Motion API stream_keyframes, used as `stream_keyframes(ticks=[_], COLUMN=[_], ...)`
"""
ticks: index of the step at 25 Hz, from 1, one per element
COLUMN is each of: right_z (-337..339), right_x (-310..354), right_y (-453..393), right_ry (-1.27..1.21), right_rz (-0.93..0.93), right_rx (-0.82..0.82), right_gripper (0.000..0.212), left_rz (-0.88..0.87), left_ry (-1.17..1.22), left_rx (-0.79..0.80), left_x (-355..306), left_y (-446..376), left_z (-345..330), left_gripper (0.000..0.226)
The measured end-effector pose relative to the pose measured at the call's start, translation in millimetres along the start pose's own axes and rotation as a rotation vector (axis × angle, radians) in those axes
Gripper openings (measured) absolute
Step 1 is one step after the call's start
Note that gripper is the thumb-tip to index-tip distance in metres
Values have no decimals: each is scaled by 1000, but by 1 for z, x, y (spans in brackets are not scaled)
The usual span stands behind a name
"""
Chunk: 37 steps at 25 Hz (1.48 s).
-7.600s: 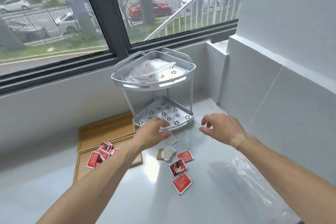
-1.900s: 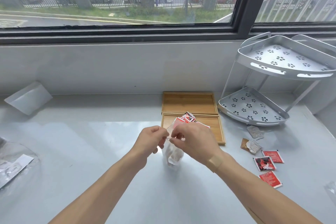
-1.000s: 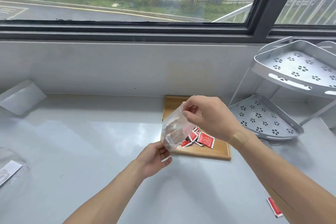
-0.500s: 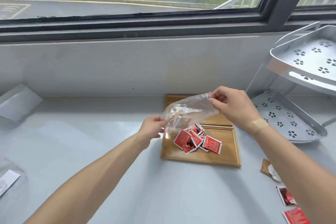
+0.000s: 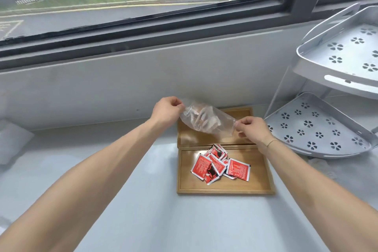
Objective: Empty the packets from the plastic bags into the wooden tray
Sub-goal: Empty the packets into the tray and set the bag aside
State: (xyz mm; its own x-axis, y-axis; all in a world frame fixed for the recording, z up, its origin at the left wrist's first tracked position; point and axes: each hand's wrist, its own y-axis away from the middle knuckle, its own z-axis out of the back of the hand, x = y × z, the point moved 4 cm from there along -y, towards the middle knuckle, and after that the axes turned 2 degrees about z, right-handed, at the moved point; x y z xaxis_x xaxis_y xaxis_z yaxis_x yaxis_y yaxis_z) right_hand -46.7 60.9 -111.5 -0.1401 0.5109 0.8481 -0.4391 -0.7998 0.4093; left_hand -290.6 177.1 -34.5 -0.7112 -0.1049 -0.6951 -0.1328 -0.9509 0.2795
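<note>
A clear plastic bag (image 5: 206, 121) with pale packets inside hangs stretched sideways over the far compartment of the wooden tray (image 5: 263, 188). My left hand (image 5: 166, 111) pinches the bag's upper left end. My right hand (image 5: 252, 130) pinches its lower right end. Several red packets (image 5: 221, 164) lie heaped in the tray's near compartment, below the bag.
A white two-tier corner rack (image 5: 331, 96) stands at the right, touching the tray's far corner. A pale wall under the window rises right behind the tray. A white object (image 5: 12, 143) lies at the left edge of the grey counter (image 5: 155, 210).
The bag has swung from the left of the tray to over its far compartment. My left hand has risen to the bag's upper end and my right hand has dropped to its lower end.
</note>
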Motion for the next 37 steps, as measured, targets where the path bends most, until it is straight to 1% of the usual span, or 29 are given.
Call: stream_keyframes(ticks=[2,5,8,12,20,25,32,34,37], right_z=[-8,-16,-25,-39,-57,-61,-42,-26,5], right_x=[-8,-12,-8,6,29,29,35,35,28], right_y=[-2,0,-1,-3,8,17,33,44,70], right_ry=[-57,-132,-213,-268,-297,-312,-313,-320,-304], right_rz=[-54,-115,-143,-120,-94,-96,-62,-48,-9], right_rx=[19,32,56,50,96,118,73,38,-9], right_gripper=[5,9,7,6,14,7,7,9,5], left_rz=[-33,-77,-98,-137,-211,-247,-248,-245,-222], left_ry=[-16,-11,17,24,37,56,71,66,125], left_rx=[-25,-63,-89,-129,-194,-182,-189,-179,-146], left_x=[-9,-25,-37,-46,-55,-65,-70,-66,-51], left_y=[-2,-5,-5,-5,7,16,33,42,64], left_z=[-1,4,13,32,68,70,73,72,62], left_gripper=[15,11,11,14,18,11,10,11,11])
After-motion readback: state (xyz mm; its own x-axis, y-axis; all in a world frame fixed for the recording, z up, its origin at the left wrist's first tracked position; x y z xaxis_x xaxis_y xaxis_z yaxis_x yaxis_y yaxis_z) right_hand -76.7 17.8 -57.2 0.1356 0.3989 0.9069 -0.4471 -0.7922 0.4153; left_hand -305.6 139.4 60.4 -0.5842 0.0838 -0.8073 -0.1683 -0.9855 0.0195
